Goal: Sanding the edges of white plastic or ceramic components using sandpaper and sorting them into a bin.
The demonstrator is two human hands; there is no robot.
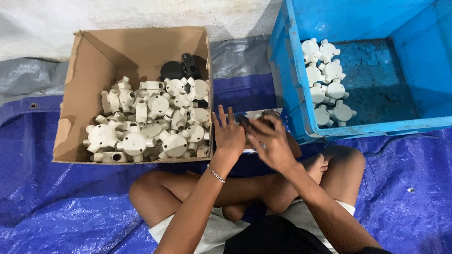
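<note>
My left hand [228, 134] and my right hand [269, 141] meet in front of my crossed legs, fingers spread over a shiny sheet [254, 115] lying between the two containers. Something dark sits under the right fingers; I cannot tell what it is or whether either hand grips it. A cardboard box [75, 108] at the left holds several cream plastic junction fittings [150, 122] and a couple of black ones [181, 68]. The blue plastic crate [292, 70] at the right holds several white fittings [325, 82] lined up along its left side.
A blue tarpaulin [61, 202] covers the floor, with a grey sheet [28, 75] and a pale wall behind. My knees [146, 190] stick out on both sides, and a thin bracelet [215, 173] circles my left wrist.
</note>
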